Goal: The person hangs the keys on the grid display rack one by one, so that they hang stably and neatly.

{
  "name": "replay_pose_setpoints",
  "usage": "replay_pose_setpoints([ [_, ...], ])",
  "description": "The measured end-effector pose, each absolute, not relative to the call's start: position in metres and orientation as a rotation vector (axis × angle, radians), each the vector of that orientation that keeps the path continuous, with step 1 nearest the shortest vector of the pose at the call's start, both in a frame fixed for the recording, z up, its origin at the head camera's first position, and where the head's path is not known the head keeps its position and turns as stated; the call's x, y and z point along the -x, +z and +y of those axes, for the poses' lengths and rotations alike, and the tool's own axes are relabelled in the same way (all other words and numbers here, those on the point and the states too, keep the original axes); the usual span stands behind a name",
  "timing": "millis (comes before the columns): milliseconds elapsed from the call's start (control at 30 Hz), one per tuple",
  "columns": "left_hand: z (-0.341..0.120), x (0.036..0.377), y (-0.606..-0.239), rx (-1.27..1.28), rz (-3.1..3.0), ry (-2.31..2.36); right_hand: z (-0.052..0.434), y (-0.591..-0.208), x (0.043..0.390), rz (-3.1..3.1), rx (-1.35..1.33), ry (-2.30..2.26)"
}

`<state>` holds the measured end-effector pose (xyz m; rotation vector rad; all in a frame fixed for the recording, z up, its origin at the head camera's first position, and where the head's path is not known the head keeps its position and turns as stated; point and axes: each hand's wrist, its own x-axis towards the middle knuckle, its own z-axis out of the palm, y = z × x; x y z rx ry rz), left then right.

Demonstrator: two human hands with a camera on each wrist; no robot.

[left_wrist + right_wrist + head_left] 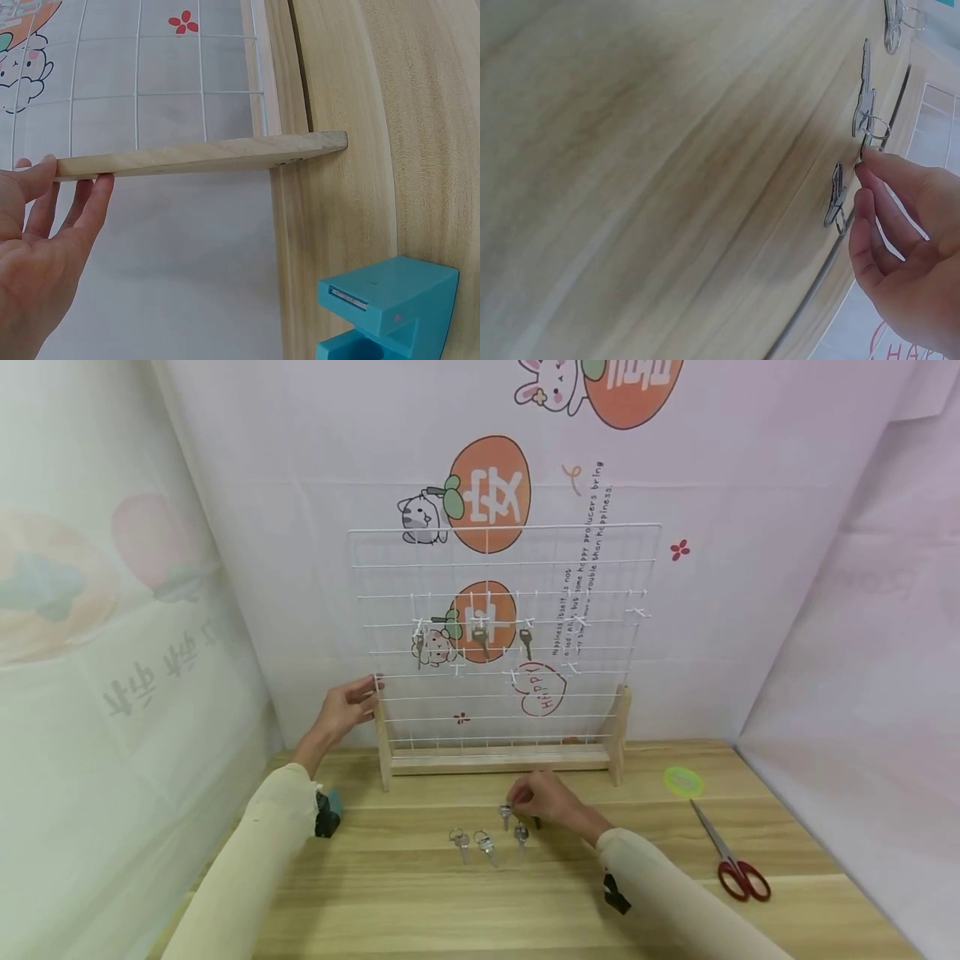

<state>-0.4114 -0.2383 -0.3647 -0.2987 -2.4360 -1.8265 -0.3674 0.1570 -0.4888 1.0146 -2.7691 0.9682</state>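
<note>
My left hand (347, 708) grips the left wooden upright (187, 154) of a white wire grid rack (501, 697), thumb on one side and fingers on the other. On the table in front of the rack, my right hand (546, 795) pinches a silver key (506, 814) between thumb and fingertips. Around it lie several more keys with rings, among them a left key (461, 841), a middle key (486, 845) and a right key (521, 834). Three keys hang on the grid, including a dark key (527, 643) and a center key (481, 640).
Red-handled scissors (733, 867) and a yellow-green ring-shaped roll (683, 782) lie to the right on the wooden table (405, 893). A teal block-shaped object (394, 300) stands near the left upright. White twist-like ties (572, 667) sit on the grid wires. Printed cloth hangs behind.
</note>
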Motion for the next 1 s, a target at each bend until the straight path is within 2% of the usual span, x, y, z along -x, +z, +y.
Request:
replay_pose_setpoints([
  [400, -0.235, 0.409, -0.362, 0.313, -2.438, -1.814, 0.160, -0.476, 0.368, -2.756, -0.963, 0.922],
  [800, -0.236, 0.407, -0.362, 0.293, -2.439, -1.851, 0.175, -0.445, 0.373, -2.562, -1.076, 0.794],
  [1000, -0.236, 0.406, -0.361, 0.301, -2.447, -1.826, 0.186, -0.421, 0.371, -2.587, -1.045, 0.829],
])
